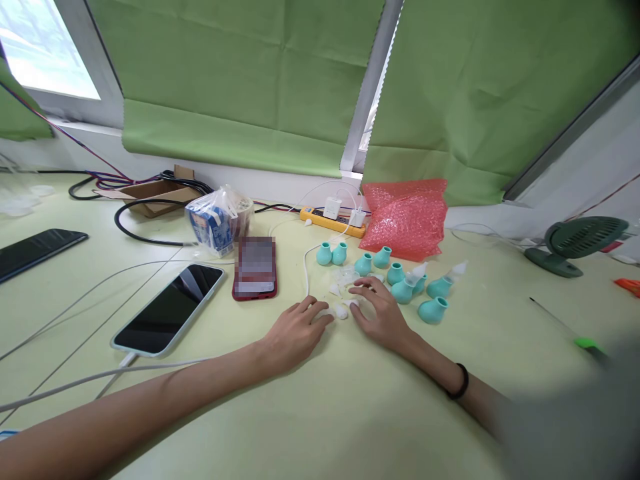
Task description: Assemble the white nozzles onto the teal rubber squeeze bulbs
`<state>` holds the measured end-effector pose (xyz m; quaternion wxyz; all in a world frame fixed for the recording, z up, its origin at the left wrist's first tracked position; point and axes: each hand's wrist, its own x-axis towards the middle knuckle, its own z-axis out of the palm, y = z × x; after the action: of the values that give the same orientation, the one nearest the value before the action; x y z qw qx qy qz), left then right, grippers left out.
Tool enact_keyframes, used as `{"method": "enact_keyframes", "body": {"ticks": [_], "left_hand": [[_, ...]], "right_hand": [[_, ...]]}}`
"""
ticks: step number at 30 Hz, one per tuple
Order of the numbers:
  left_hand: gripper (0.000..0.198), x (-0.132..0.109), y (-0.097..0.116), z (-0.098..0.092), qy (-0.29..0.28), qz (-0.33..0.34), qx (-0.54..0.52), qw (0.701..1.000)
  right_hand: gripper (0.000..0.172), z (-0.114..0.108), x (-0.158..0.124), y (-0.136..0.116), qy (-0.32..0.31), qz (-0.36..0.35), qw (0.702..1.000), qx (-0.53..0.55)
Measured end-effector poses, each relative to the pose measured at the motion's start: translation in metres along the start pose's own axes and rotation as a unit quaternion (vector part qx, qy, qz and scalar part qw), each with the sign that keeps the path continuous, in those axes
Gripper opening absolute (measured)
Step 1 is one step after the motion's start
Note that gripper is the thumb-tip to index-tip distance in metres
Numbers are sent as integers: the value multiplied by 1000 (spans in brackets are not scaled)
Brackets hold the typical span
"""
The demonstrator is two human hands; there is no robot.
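Observation:
My left hand rests on the table with its fingers curled. A small whitish translucent piece shows between its thumb and forefinger. Facing it, my right hand has its fingers spread, with the thumb at another small white piece. A white tip lies between both hands. Just beyond are clear plastic parts, partly overlapping. Several teal squeeze bulbs stand around my right hand; one bulb carries a translucent pointed nozzle, and another nozzle tops a bulb farther right.
A red-cased phone and a charging phone lie left of my hands. Behind are a yellow power strip, a pink bubble-wrap bag and a bagged blue pack. A green fan stands right. White cables cross the left side.

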<state>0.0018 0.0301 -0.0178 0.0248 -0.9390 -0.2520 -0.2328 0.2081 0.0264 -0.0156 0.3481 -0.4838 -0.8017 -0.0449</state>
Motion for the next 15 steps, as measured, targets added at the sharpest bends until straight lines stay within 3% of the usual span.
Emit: {"method": "enact_keyframes", "body": {"ticks": [6, 10, 12, 15], "left_hand": [[19, 0, -5, 3, 23, -39, -59, 997], [16, 0, -5, 2, 50, -21, -58, 997], [15, -1, -3, -1, 60, -28, -53, 996], [17, 0, -1, -6, 68, -56, -63, 994]], "right_hand": [[41, -1, 34, 6, -141, -67, 979, -128], [32, 6, 48, 8, -238, -83, 955, -156], [29, 8, 49, 9, -228, -93, 957, -155], [28, 5, 45, 8, -147, -93, 977, -119]]}}
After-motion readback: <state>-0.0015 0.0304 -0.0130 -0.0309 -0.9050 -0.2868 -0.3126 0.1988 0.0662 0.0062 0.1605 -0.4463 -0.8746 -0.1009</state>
